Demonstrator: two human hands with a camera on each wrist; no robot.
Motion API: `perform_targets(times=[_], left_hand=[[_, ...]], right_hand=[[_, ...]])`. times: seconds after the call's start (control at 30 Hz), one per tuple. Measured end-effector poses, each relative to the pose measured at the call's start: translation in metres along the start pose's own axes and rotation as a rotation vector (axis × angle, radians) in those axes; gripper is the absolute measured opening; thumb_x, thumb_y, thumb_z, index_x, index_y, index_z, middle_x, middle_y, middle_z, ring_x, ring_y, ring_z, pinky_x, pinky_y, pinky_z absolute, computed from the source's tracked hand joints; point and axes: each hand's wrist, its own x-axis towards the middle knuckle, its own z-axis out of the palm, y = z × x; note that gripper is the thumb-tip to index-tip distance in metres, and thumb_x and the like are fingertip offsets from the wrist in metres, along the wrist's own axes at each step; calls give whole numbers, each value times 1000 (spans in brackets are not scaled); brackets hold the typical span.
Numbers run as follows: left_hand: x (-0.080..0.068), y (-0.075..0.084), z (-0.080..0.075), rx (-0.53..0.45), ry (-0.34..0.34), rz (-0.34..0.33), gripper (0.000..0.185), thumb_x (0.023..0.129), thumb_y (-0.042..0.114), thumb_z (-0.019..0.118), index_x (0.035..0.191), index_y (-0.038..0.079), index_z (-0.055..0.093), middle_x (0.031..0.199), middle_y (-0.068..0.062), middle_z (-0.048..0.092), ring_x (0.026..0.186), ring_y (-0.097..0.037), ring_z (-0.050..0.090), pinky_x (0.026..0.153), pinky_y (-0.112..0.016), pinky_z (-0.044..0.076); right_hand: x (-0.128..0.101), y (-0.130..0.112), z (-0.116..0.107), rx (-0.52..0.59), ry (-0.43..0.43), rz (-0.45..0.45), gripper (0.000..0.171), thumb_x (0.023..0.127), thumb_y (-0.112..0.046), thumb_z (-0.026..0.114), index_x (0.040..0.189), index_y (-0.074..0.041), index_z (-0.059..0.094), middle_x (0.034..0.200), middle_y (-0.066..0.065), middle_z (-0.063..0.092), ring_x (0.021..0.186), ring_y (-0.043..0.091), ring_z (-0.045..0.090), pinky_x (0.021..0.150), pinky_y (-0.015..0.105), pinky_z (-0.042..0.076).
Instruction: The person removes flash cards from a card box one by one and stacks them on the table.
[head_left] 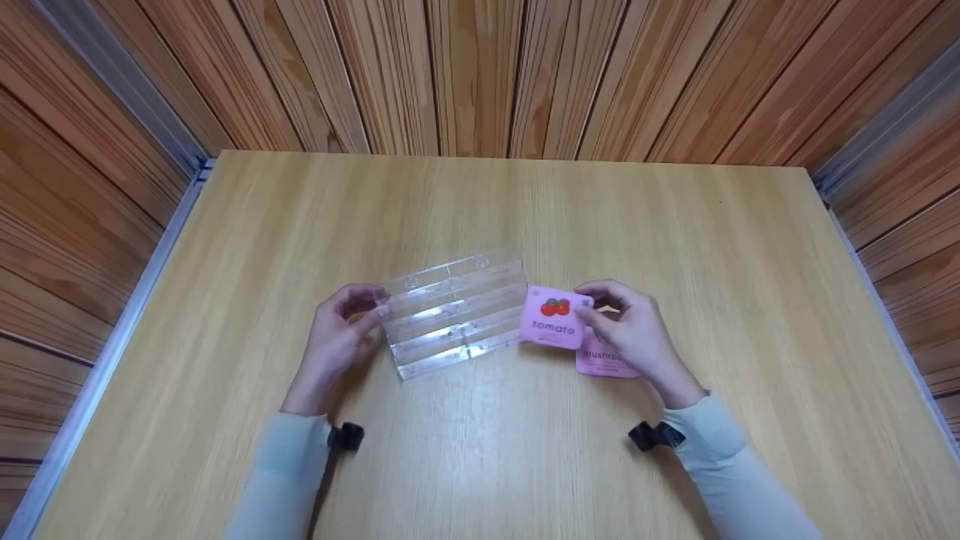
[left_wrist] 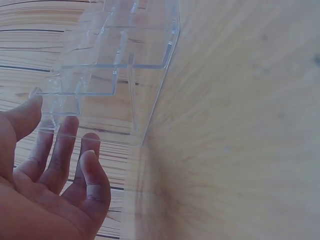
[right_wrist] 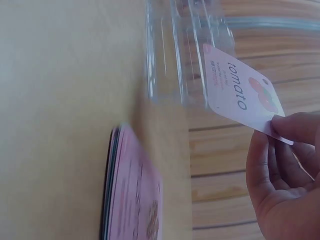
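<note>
A clear plastic tiered rack [head_left: 450, 319] with several steps stands at an angle on the table. My left hand [head_left: 341, 330] grips its left end, thumb in front and fingers behind, as the left wrist view also shows. Between thumb and fingers my right hand [head_left: 630, 326] pinches a pink card [head_left: 551, 330] printed "tomato" with red tomatoes. The card is tilted up beside the rack's right end; whether it touches the rack I cannot tell. Below the right hand lies a stack of pink cards [right_wrist: 132, 195], its top one [head_left: 604, 361] reading "mushro..." and partly covered.
The light wooden table [head_left: 480, 465] has wood-panelled walls [head_left: 472, 75] behind it and at both sides. A black wrist camera [head_left: 346, 436] sits on the left sleeve, another black wrist camera [head_left: 656, 436] on the right.
</note>
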Motion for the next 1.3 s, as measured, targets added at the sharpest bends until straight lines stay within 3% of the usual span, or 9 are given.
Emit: perform_targets(times=[0.3,0.67,0.93,1.17,1.3], left_hand=[[0,0,1,12,0,0,31,94,11,70,123,2,61,120,-12,63,112,-24,56,98,-36,44],[1,0,1,8,-1,-20,31,94,13,70,123,4,61,121,-10,63,113,-23,55,100,-37,43],[1,-1,1,10,-1,-5,31,94,10,70,122,2,61,120,-12,63,112,-23,56,101,-36,43],[1,-1,1,14,3,0,30,94,10,70,122,2,61,119,-11,63,111,-24,56,99,-36,43],[3,-2,2,7,16,17,29,93,8,69,121,0,62,118,-13,64,110,-24,57,98,-33,44]], right_hand=[[-10,19,-26,-28,30,54,25,91,-4,72,115,2,67,107,16,67,97,17,62,83,21,51],[-16,40,-54,-64,-30,132,31,92,-3,69,121,6,63,112,19,65,98,17,61,82,18,49],[-14,51,-58,-52,-82,206,31,92,1,68,122,6,63,111,20,64,94,18,63,78,20,52],[-12,57,-53,-179,-99,214,27,92,1,66,120,3,65,107,17,64,91,24,61,70,22,53],[-11,58,-50,-304,-77,159,25,89,2,70,114,2,69,101,14,67,86,25,58,65,22,49]])
